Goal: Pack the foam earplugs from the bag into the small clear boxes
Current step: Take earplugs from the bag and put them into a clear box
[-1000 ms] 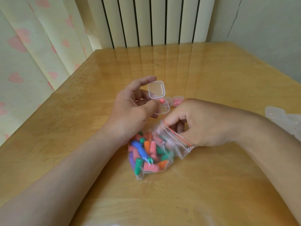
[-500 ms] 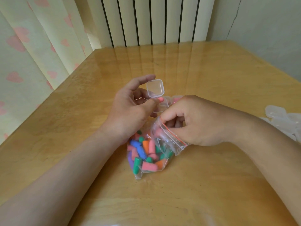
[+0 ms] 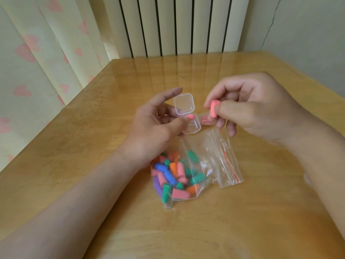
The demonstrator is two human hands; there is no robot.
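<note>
A clear zip bag [image 3: 209, 156] with a red seal line lies on the wooden table [image 3: 242, 212], holding several coloured foam earplugs [image 3: 173, 178]. My left hand [image 3: 155, 126] holds a small clear box [image 3: 192, 124] above the bag, its hinged lid [image 3: 183, 104] standing open and a pink earplug inside by my thumb. My right hand [image 3: 248, 107] pinches a pink earplug [image 3: 212, 108] between thumb and fingers, just right of the open box. Behind it on the table sits a second small box [image 3: 205, 120] with pink earplugs in it.
A white radiator [image 3: 179, 25] stands behind the table's far edge. A heart-print curtain [image 3: 37, 53] hangs along the left edge. A pale wall is at the right.
My right hand has come out of the bag's mouth and risen to the right with a pink earplug. The bag has slumped open. The left hand holds the box as before.
</note>
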